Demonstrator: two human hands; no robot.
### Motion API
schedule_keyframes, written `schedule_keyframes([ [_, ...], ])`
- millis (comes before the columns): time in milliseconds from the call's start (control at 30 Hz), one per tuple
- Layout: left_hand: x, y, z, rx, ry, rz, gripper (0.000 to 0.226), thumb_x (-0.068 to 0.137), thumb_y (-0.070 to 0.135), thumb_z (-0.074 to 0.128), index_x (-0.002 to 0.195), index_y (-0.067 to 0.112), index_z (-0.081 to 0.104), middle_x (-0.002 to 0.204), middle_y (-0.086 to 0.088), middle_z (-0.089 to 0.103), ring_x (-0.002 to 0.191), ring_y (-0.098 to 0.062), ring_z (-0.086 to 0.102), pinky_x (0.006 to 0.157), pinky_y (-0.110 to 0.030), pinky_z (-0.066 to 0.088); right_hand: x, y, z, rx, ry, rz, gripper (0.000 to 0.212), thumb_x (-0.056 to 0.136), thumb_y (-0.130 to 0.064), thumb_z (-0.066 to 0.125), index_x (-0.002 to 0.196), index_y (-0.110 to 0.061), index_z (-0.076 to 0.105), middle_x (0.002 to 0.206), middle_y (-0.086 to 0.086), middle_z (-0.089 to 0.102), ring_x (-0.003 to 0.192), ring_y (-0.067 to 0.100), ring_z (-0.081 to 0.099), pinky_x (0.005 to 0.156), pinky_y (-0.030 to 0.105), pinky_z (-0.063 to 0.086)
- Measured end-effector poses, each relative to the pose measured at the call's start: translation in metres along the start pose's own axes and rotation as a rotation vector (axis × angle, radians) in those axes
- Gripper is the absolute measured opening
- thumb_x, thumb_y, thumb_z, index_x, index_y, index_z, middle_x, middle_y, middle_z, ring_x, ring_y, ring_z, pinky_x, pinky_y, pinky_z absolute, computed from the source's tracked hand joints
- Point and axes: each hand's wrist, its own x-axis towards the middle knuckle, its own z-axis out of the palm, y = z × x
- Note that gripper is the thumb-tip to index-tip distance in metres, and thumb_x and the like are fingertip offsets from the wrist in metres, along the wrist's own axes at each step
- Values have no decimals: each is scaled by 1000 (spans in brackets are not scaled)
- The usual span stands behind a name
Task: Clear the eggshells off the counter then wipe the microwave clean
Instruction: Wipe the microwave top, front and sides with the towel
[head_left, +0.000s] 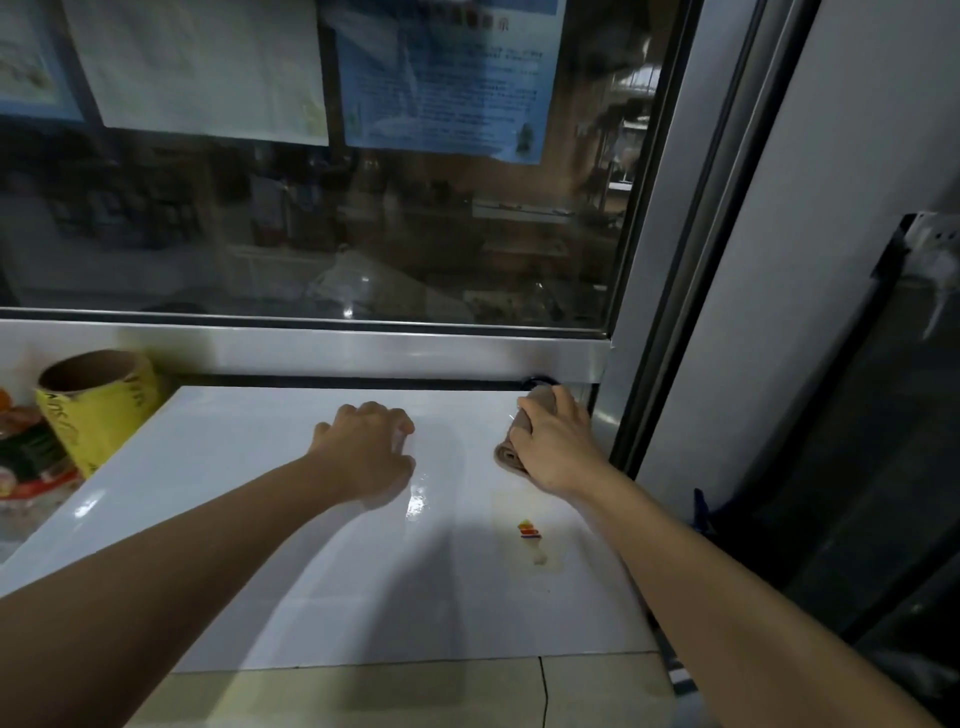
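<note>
Gripping a wadded brown cloth (517, 439) in my right hand (558, 449) at the white microwave top's (322, 582) back right corner; left hand (366, 452) resting loosely curled, holding nothing. Small coloured sticker (530, 531), print unreadable. Yellow tape roll (96, 402), lettering blurred.

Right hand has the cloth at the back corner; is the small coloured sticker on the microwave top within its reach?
Probably yes. The right hand grips the cloth on the microwave top, and the sticker lies nearer the person with only bare white surface between.
</note>
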Motion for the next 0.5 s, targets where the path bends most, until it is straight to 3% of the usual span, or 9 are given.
schedule_keyframes([
  [167,25,-19,1,18,20,-38,41,87,38,54,127,30,48,138,1,43,128,-25,37,101,-42,35,36,3,2,15,19,33,43,94,-39,33,135,-28,36,146,4,17,132,31,25,109,46,29],
  [333,35,-28,8,9,71,-34,40,85,41,51,124,35,46,140,4,39,128,-26,35,97,-44,35,51,5,1,40,74,19,32,93,-41,34,120,-27,44,131,5,27,115,26,40,92,34,37],
  [500,33,-29,9,35,52,-38,41,87,42,49,127,35,44,143,3,36,129,-27,33,97,-46,34,24,10,1,48,-10,13,51,97,-42,24,146,-29,18,153,6,3,133,32,31,109,38,31],
])
